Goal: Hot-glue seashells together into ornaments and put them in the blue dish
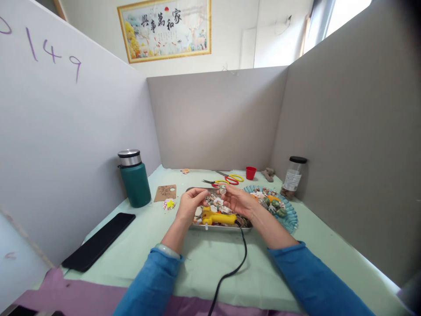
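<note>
Between the fingertips of my right hand (239, 201) is a small green-and-white shell (222, 189), held up over the tray. My left hand (193, 202) is closed in a pinch just left of it; whatever those fingers hold is too small to make out. Under both hands lies a metal tray (217, 228) filled with shells of mixed colours. A yellow glue gun (219, 217) rests across the tray's near side, its nozzle pointing left and its black cord (239, 259) running toward me.
Right of the tray, a blue plate (292, 221) holds green shells. Behind stand scissors (215, 181), a red cup (250, 173) and a lidded jar (294, 177). On the left are a green bottle (134, 182), a black phone (100, 241), a brown card (165, 192) and a yellow-starred piece (169, 204).
</note>
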`<action>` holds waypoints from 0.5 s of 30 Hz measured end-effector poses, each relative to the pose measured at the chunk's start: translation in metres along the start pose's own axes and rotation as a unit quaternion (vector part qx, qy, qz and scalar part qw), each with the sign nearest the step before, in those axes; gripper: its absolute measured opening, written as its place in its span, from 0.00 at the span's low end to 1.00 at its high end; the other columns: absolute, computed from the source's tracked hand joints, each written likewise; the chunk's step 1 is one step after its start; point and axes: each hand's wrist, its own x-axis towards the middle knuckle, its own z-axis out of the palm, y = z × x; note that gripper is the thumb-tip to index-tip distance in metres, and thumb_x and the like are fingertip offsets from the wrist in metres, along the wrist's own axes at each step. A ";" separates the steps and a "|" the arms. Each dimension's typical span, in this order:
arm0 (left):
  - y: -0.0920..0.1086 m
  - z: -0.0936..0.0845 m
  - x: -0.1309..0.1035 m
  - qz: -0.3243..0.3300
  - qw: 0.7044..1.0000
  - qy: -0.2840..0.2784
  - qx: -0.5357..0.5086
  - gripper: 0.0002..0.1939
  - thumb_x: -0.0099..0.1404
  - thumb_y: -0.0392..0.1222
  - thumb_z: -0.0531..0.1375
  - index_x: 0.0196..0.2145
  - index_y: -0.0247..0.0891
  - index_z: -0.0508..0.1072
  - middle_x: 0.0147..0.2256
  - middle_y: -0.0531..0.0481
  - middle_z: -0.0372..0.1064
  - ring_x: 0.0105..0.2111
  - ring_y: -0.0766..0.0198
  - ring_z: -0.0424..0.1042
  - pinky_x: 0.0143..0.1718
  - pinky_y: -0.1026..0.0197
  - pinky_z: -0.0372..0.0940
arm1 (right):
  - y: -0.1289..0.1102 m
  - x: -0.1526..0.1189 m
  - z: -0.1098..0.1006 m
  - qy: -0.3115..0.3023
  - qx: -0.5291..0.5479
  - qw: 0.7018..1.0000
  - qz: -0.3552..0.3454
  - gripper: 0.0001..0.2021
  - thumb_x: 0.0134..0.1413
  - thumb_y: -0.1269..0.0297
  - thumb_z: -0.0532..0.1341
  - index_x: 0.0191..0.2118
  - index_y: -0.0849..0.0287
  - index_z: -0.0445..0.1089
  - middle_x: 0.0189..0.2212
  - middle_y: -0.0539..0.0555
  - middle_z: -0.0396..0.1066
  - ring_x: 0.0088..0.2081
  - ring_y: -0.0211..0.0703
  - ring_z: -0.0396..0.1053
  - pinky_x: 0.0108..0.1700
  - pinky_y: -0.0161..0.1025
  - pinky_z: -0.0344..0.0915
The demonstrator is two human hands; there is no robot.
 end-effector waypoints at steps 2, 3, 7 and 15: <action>0.000 0.000 0.000 -0.002 1.000 -0.011 0.004 0.15 0.48 0.47 0.69 0.29 0.33 0.75 0.28 0.48 0.74 0.18 0.73 0.65 0.25 0.67 0.63 | 0.003 0.000 0.002 -0.008 0.005 1.000 0.000 0.09 0.55 0.65 0.62 0.43 0.56 0.71 0.34 0.52 0.75 0.31 0.35 0.72 0.33 0.33 0.68; 0.000 0.000 0.000 -0.002 1.000 -0.016 0.007 0.15 0.48 0.47 0.69 0.29 0.33 0.75 0.26 0.49 0.74 0.18 0.73 0.66 0.25 0.67 0.63 | 0.004 -0.001 0.004 -0.015 0.005 1.000 -0.002 0.10 0.54 0.66 0.63 0.43 0.56 0.71 0.34 0.52 0.75 0.32 0.35 0.72 0.34 0.33 0.68; -0.001 0.000 0.000 -0.005 1.000 -0.015 0.014 0.15 0.47 0.46 0.69 0.30 0.33 0.75 0.19 0.53 0.68 0.18 0.71 0.66 0.24 0.68 0.62 | 0.009 -0.004 0.012 -0.040 -0.015 0.998 -0.042 0.14 0.48 0.65 0.66 0.43 0.57 0.72 0.39 0.54 0.75 0.36 0.39 0.73 0.38 0.36 0.67; -0.001 0.000 0.000 -0.016 1.000 -0.016 0.015 0.16 0.47 0.48 0.69 0.29 0.33 0.75 0.18 0.53 0.68 0.17 0.72 0.64 0.24 0.67 0.62 | 0.015 -0.005 0.021 -0.015 -0.076 0.987 -0.140 0.18 0.40 0.62 0.70 0.40 0.57 0.74 0.39 0.54 0.75 0.39 0.42 0.70 0.41 0.38 0.65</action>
